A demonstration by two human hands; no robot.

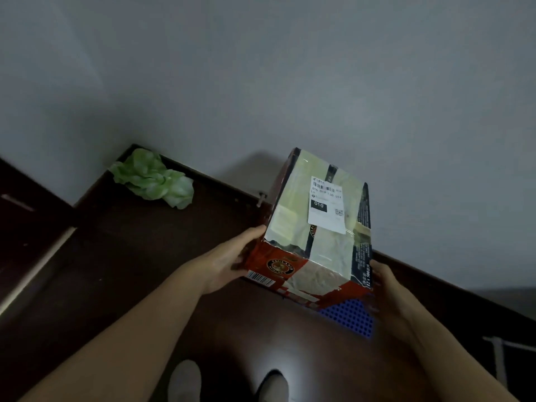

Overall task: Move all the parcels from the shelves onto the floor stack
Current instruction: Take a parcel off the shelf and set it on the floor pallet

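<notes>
Head view: we are clamping the taped parcel (pixel 316 227) at frame centre between our left hand (pixel 232 262) and right hand (pixel 385 288), palms flat on opposite sides to steady it, lowering it toward the blue mat (pixel 348 317) on the dark floor (pixel 145 271).

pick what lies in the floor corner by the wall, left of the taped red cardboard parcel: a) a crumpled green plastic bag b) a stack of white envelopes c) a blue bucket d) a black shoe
a: a crumpled green plastic bag lies in the corner of the dark wooden floor, left of the taped red cardboard parcel held between the left hand and right hand.
</notes>
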